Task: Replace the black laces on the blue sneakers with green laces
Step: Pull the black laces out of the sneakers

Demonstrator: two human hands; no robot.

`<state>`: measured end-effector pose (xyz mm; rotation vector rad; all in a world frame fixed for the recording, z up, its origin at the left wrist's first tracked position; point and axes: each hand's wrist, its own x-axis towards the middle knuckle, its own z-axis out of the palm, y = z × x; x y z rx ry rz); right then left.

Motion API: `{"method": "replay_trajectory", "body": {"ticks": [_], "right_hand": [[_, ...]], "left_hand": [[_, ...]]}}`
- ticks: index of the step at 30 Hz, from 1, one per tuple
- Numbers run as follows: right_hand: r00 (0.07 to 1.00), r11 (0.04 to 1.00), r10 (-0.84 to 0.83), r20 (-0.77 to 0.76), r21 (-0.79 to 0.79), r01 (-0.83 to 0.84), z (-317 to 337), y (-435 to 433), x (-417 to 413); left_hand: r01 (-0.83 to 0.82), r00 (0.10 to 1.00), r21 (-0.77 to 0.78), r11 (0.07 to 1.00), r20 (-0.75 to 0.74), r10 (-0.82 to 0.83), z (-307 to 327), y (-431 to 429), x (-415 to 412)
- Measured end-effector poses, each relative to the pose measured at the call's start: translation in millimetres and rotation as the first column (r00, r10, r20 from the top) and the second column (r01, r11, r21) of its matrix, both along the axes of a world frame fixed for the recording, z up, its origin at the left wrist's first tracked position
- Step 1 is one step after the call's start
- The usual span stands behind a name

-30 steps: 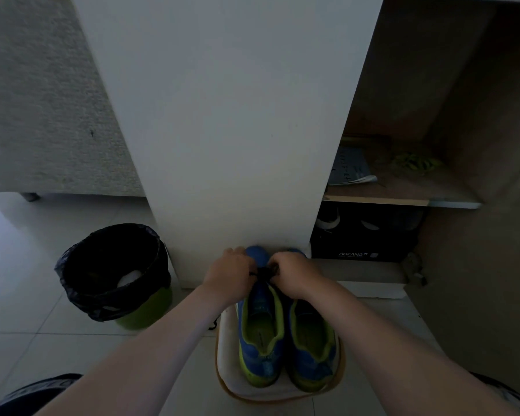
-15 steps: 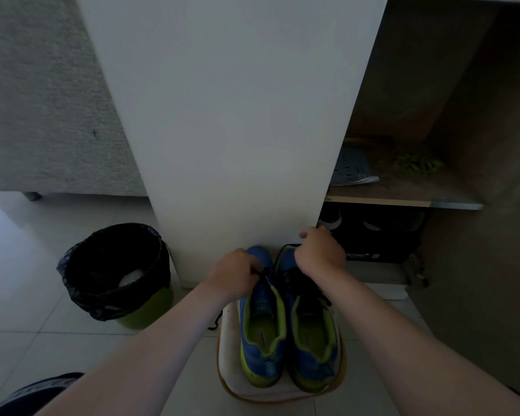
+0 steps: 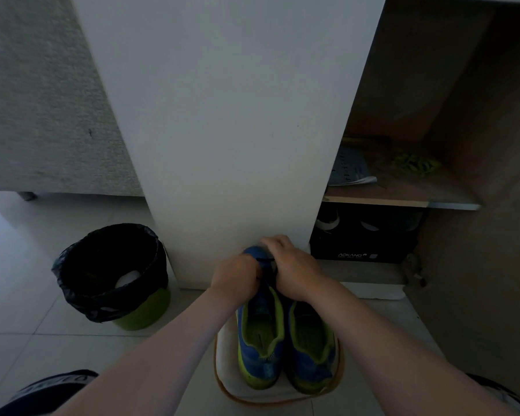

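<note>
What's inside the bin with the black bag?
One pale, rounded thing lies inside the bin. The black bag and deep shadow hide whatever else is there.

This is a home, at a shoe cupboard fronted by a tall white cabinet door. Right of the door, a wooden shelf holds a booklet and green laces, with a black shoe box beneath. Left of the door are a lined waste bin, pale floor tiles and grey upholstered furniture.
</note>
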<state>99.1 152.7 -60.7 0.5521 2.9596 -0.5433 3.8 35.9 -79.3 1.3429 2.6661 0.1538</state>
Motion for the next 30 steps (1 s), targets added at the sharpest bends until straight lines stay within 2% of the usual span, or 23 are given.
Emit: {"method": "replay_trajectory", "body": {"ticks": [2,4,6,9,13,15,17,19,23,26,30], "right_hand": [[0.998,0.992,0.067,0.024,-0.107,-0.064,-1.1,-4.5,-2.1],[0.996,0.989,0.079,0.051,-0.127,-0.072,-5.4,-4.2,-4.2],[0.997,0.996,0.068,0.04,-0.052,-0.065,-5.3,-0.5,-5.7],[0.999,0.998,0.034,0.035,-0.049,-0.032,-1.9,5.5,-5.3],[0.992,0.989,-0.074,0.101,0.134,0.06,-1.2,5.7,-4.1],[0.987,0.981,-0.105,0.125,0.177,0.082,-1.7,5.9,-3.9],[0.99,0.989,-0.1,0.101,0.123,0.087,-0.9,7.4,-3.2],[0.999,1.0,-0.02,0.047,0.022,0.019,-0.9,8.0,-4.1],[0.99,0.995,0.095,0.101,-0.015,-0.094,-6.4,0.7,-7.3],[0.996,0.999,0.042,0.085,-0.001,-0.042,-5.8,-5.3,-6.4],[0.999,0.999,-0.033,0.01,0.026,0.033,-2.3,-12.6,-6.5]], "left_hand": [[-0.014,1.0,0.011,1.0,-0.014,0.014,-2.3,1.9,-0.5],[-0.022,1.0,0.008,1.0,-0.014,0.022,-3.6,2.7,-0.8],[-0.035,0.999,0.013,0.999,0.0,0.035,-6.0,3.3,-1.5],[-0.036,0.998,0.009,0.999,0.06,0.035,-6.3,2.2,-3.1],[0.024,0.99,0.07,0.997,0.137,-0.034,-3.3,-1.4,-7.0],[0.026,0.982,0.101,0.995,0.185,-0.044,-2.4,-4.2,-9.0],[-0.014,0.97,0.146,0.989,0.244,-0.022,-2.7,-6.8,-11.7],[-0.072,0.952,0.198,0.978,0.306,0.008,0.3,-8.9,-10.5],[-0.324,0.871,0.242,0.915,0.453,0.189,-0.3,-10.6,-14.2],[-0.453,0.8,0.225,0.863,0.528,0.283,-4.3,-13.1,-20.2],[-0.451,0.794,0.25,0.857,0.551,0.257,-2.4,-14.3,-20.3]]}}
